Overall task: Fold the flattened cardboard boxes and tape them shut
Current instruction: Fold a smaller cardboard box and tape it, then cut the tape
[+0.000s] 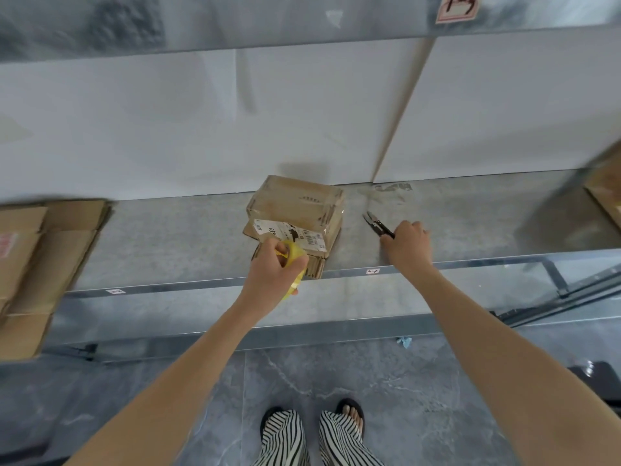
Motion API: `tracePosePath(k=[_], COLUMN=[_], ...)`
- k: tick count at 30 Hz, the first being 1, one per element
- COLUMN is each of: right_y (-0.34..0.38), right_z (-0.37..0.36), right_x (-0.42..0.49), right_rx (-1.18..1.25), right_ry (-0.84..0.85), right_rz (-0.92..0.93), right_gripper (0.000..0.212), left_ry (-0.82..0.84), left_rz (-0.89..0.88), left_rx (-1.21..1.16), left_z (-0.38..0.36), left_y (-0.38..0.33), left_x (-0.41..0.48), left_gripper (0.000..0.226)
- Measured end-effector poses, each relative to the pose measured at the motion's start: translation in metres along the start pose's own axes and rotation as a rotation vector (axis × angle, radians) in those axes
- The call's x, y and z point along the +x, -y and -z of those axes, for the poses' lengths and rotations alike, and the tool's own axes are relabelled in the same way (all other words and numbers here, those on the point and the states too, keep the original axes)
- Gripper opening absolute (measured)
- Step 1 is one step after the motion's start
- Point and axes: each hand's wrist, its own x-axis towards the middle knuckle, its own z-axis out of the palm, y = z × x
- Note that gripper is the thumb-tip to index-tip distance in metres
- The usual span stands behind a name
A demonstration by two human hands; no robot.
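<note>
both busy: left grip point(274, 264) holds yellow tape roll point(295, 255), right grip point(408, 243) pinches black snips point(378, 225); brown cardboard box point(295, 210) likely light, stiff, so grasp its sides.

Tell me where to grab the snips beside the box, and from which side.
Take the snips by the dark handle end, which lies nearer the front edge of the shelf; the blades point away toward the wall. Come from the front right, where the right hand sits at the handles, so fingers stay clear of the tips.
</note>
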Motion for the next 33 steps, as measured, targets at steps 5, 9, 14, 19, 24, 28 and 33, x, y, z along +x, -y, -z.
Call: tracePosePath(k=[5, 9, 14, 19, 24, 28, 33], right_y=[-0.001, 0.006, 0.010, 0.022, 0.028, 0.033, 0.041], right_z=[0.015, 0.026, 0.026, 0.008, -0.018, -0.029, -0.034], right_x=[-0.001, -0.027, -0.068, -0.100, -0.119, -0.126, -0.132], right_rx=[0.363, 0.996, 1.099, 1.140, 1.034, 0.991, 1.011], right_ry=[0.037, 0.198, 0.464, 0.495, 0.282, 0.238, 0.243], right_rz=[-0.085, -0.173, -0.089, -0.108, -0.097, -0.091, -0.108], right_gripper=[0.019, 0.009, 0.021, 0.018, 0.018, 0.012, 0.012], left_ry=[0.063, 0.128, 0.175, 0.214, 0.231, 0.252, 0.270], left_rz=[-0.043, -0.037, 0.035, 0.051, 0.034, 0.029, 0.037], left_rx=[0.011, 0.082, -0.036, -0.031, -0.010, -0.025, -0.050], left_z=[0.001, 0.004, 0.007, 0.010, 0.014, 0.018, 0.022], left_y=[-0.007, -0.012, -0.017, -0.015, -0.012, -0.011, -0.013], left_x=[0.004, 0.008, 0.014, 0.017, 0.019, 0.019, 0.019], left_gripper=[0.035, 0.021, 0.009, 0.007, 0.007, 0.009, 0.008])
